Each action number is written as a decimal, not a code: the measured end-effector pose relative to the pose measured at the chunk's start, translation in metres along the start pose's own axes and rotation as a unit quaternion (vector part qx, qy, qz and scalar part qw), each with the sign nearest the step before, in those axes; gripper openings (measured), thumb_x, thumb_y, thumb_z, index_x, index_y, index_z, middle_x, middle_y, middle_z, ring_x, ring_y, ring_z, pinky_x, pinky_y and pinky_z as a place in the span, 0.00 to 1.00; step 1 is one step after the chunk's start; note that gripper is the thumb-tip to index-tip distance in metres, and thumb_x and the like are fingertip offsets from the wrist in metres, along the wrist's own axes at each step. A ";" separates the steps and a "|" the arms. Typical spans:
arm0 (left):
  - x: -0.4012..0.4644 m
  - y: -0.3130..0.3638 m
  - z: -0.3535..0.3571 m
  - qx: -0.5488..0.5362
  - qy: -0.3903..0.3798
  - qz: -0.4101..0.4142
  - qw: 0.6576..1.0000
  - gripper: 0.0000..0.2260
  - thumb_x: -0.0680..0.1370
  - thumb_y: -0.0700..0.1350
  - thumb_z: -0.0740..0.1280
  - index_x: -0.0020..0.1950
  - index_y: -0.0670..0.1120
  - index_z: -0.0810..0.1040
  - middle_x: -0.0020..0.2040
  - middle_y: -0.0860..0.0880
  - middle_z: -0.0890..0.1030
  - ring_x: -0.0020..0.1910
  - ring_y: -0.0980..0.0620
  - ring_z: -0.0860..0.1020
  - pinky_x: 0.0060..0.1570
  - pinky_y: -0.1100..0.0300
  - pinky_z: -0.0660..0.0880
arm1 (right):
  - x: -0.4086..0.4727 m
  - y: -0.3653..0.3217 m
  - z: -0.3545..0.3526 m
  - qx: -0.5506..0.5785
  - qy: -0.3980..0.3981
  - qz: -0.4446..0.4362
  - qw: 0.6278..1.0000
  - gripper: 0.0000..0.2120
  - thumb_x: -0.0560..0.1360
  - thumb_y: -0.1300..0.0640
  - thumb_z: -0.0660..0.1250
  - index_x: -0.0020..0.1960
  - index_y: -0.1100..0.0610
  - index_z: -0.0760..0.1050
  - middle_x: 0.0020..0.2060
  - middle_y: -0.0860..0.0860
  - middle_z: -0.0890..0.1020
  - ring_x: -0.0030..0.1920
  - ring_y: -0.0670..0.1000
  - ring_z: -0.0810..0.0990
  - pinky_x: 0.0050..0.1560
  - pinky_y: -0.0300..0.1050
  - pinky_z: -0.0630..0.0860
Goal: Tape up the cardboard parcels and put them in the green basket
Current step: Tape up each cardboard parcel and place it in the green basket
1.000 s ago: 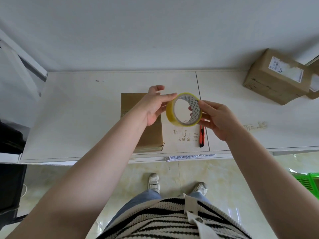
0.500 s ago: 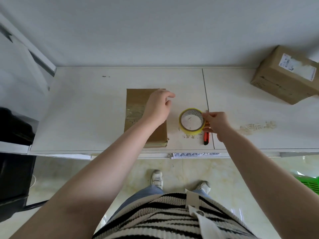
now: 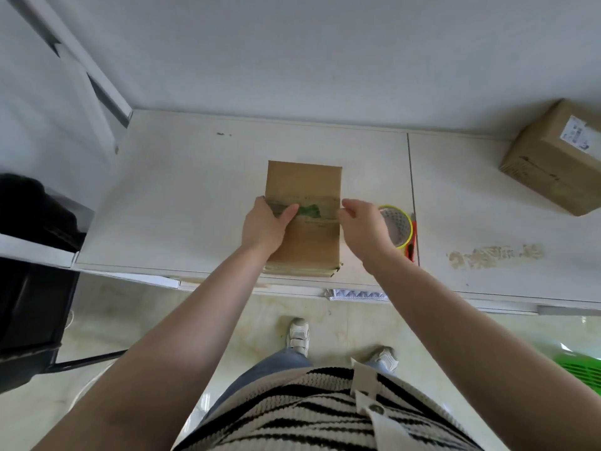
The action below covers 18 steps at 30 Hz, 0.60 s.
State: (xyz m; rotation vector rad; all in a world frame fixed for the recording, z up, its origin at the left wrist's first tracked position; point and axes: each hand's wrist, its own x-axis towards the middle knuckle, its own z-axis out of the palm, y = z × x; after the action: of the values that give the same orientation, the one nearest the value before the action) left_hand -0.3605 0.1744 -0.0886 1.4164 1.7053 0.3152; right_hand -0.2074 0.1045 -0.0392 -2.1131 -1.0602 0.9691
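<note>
Here my left hand (image 3: pixel 265 224) pinches the flat, light, stiff parcel (image 3: pixel 304 219) at its seam; my right hand (image 3: pixel 364 227), beside it, holds nothing.

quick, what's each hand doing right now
Left hand: grips the left edge of the flat cardboard parcel, thumb on top.
Right hand: at the parcel's right edge, fingers curled; actual grip cannot be told.

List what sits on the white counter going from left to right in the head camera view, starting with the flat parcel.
flat cardboard parcel → yellow tape roll → red utility knife → brown residue patch → cardboard box with a white label
</note>
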 end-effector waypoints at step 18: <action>0.003 -0.003 0.004 0.072 0.019 0.031 0.997 0.22 0.78 0.61 0.64 0.55 0.42 0.66 0.47 0.47 0.74 0.46 0.43 0.75 0.41 0.55 0.67 | 0.023 0.010 0.047 0.041 -0.032 0.137 0.989 0.23 0.84 0.46 0.50 0.61 0.63 0.74 0.48 0.57 0.78 0.54 0.61 0.78 0.53 0.51 0.74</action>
State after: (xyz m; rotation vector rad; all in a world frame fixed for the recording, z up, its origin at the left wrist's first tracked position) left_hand -0.3600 0.1746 -0.0942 1.5803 1.7453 0.2590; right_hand -0.2310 0.1269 -0.0815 -2.2109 -0.7565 1.1946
